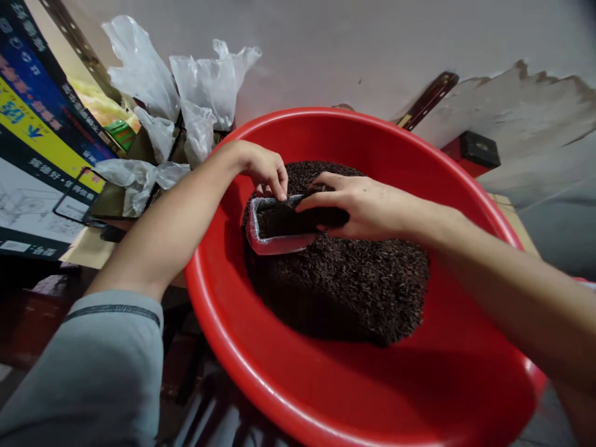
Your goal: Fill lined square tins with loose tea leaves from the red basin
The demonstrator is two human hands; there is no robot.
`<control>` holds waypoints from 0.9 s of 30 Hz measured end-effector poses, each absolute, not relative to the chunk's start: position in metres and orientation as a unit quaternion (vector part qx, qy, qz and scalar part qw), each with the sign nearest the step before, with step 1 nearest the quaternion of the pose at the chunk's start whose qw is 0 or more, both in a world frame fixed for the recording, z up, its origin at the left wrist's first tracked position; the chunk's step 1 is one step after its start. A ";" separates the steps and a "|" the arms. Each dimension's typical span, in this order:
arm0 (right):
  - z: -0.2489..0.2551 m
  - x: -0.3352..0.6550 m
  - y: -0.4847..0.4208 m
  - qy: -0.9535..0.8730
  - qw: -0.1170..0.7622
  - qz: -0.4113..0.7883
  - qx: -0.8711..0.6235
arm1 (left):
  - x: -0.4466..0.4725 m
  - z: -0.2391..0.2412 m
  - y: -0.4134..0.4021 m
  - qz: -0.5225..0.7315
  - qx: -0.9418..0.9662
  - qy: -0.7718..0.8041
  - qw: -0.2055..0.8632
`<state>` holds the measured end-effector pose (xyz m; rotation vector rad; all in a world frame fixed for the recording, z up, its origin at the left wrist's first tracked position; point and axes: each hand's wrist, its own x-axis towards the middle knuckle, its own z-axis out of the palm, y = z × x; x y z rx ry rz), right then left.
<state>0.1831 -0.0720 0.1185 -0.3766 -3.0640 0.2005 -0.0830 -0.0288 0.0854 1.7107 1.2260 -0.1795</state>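
A large red basin (237,347) holds a heap of dark brown loose grains (354,285), which look like small dry shreds. Partly sunk in the heap is a small rectangular box lined with clear plastic (279,245), with more of the dark stuff inside. My left hand (264,169) is at the far rim of the box, its fingertips pinched at the plastic liner's edge. Over the box's right end, my right hand (356,202) curls around a clump of the dark grains, thumb and fingers at its edge; the palm side is hidden.
Left of the basin, several clear plastic bags (207,87) stick up from open boxes. A large printed carton (41,143) leans at the far left. Behind the basin's right side are a dark wooden strip (431,99) and a black-topped red block (475,152), near a peeling wall (549,105).
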 end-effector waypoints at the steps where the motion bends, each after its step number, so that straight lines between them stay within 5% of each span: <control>1: 0.121 0.172 -0.071 -0.993 0.011 0.064 -0.102 | -0.083 0.085 -0.030 -0.071 0.704 0.503 0.496; 7: 0.121 0.125 -0.067 -0.998 -0.024 0.062 -0.008 | -0.082 0.084 -0.031 -0.045 0.699 0.507 0.503; 13: 0.116 0.100 -0.071 -0.996 0.047 0.063 0.042 | -0.084 0.086 -0.023 -0.051 0.722 0.512 0.462; 18: 0.100 0.120 -0.066 -0.992 0.120 0.037 0.012 | -0.081 0.085 -0.026 -0.038 0.704 0.498 0.505; 27: 0.086 0.143 -0.068 -0.989 0.124 -0.069 -0.050 | -0.081 0.083 -0.028 -0.047 0.692 0.490 0.528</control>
